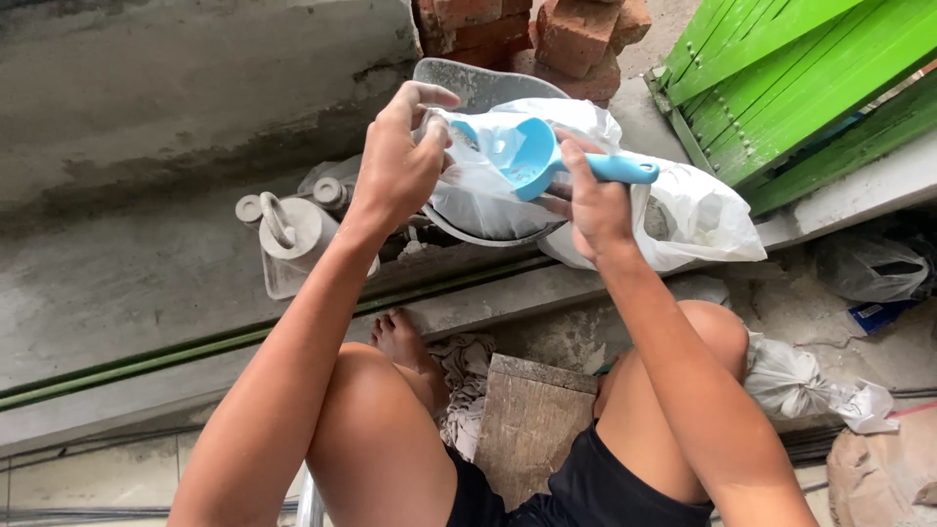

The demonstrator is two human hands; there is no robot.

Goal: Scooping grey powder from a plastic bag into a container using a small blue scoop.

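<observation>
Both bare forearms reach forward over bent knees, left hand (398, 166) raised, fingers curled in a pinch, index lifted, right hand (593, 200) closed — seemingly a firm grip — knuckles up, wrist straight

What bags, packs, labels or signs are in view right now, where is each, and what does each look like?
White plastic bag: on the ledge, held open by the left hand; right hand holds a blue scoop in it.
Knotted white bag: ground, right.
Clear bag: far right.
Blue packet: beneath it.
No signs or screens.
</observation>
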